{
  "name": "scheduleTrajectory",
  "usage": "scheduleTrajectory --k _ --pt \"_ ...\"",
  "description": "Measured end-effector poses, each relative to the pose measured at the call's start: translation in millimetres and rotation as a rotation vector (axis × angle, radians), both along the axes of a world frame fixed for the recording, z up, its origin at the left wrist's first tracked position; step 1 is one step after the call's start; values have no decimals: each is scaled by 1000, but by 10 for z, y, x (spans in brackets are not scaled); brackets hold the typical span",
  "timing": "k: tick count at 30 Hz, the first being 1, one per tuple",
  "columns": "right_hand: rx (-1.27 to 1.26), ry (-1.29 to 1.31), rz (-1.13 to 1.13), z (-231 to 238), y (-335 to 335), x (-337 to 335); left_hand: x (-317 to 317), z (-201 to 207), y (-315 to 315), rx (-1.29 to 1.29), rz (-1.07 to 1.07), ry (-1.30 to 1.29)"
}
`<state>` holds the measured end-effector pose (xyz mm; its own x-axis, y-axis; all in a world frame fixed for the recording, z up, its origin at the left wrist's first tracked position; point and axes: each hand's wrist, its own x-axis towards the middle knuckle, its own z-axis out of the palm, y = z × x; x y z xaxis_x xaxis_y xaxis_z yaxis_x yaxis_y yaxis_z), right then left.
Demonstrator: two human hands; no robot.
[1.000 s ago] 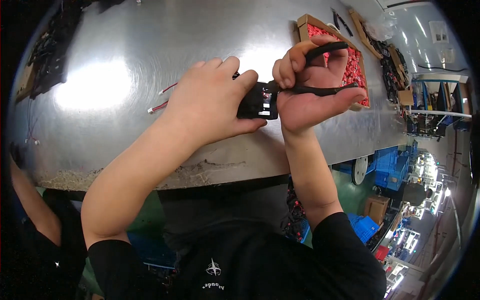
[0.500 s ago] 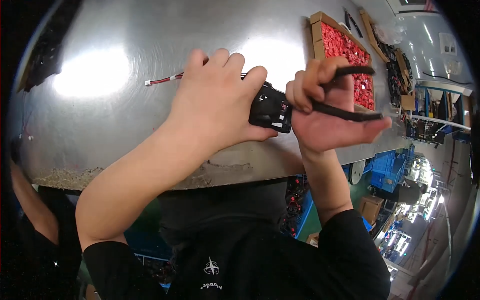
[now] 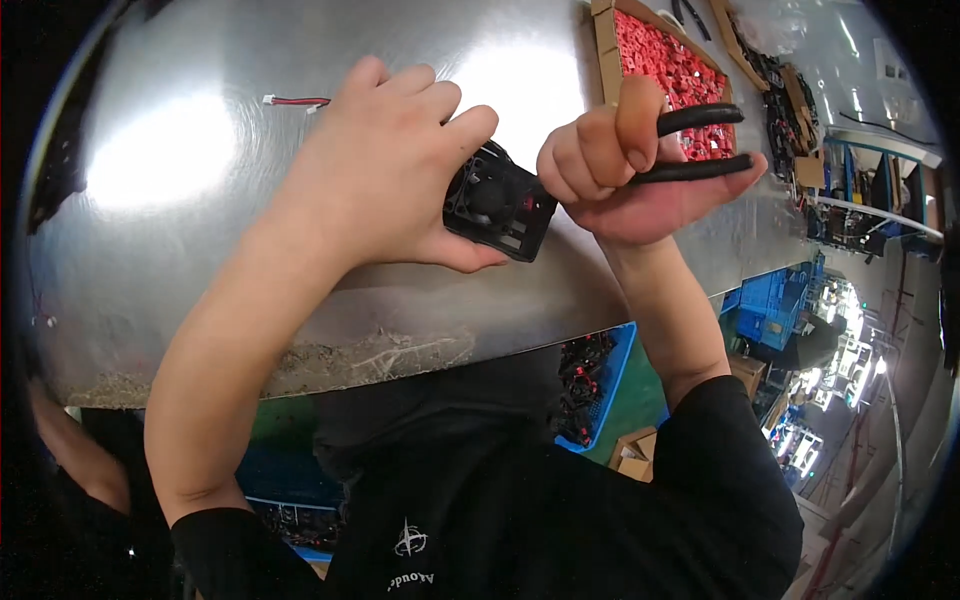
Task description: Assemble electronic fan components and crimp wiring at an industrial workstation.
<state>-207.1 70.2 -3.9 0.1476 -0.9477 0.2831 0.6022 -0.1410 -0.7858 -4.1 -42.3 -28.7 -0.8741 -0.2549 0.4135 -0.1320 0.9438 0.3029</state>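
Observation:
My left hand (image 3: pixel 400 150) is closed round a small black electronic device (image 3: pixel 515 205) with a round fan-like part on its face, just above the table's front edge. A red and black wire (image 3: pixel 298 101) with a white plug lies on the metal table beyond that hand; where it leads is hidden under the fingers. In my right hand (image 3: pixel 630 175) is a pair of pliers, its two black handles (image 3: pixel 705 168) pointing right and spread apart. The jaws are hidden by my fingers. That fist is right beside the device; I cannot tell whether they touch.
A cardboard tray (image 3: pixel 608 60) full of small red parts stands behind my right hand. Another hand tool (image 3: pixel 692 18) lies past it. Below the table edge is a blue crate (image 3: pixel 605 395) of dark and red parts. Someone's arm (image 3: pixel 75 440) shows at the far left.
Both hands have shifted, the device now lying farther left and turned so its fan-like part shows. The right hand has rotated, and the plier handles are closer together.

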Motion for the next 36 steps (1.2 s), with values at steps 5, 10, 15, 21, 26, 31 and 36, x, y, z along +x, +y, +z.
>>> scheduleTrajectory --k 5,10,15,21,26,31,36 --pt "22 -5 27 -13 -84 -13 -5 2 -50 7 -36 -2" --pt "34 -2 115 5 -156 1 -12 -2 -84 21 -46 3" --pt "-1 -8 156 -30 -182 -40 -44 -6 -100 32 -52 -17" --pt "-105 -45 332 -77 -302 -63 -33 -26 -145 79 -119 36" --pt "-158 23 350 -15 -316 11 -42 36 -167 31 -159 35" --pt "-17 -79 311 -223 -268 -106 -55 44 -161 46 -164 21" --pt "67 -153 365 -146 -298 -125 -72 88 -163 44 -177 -28"
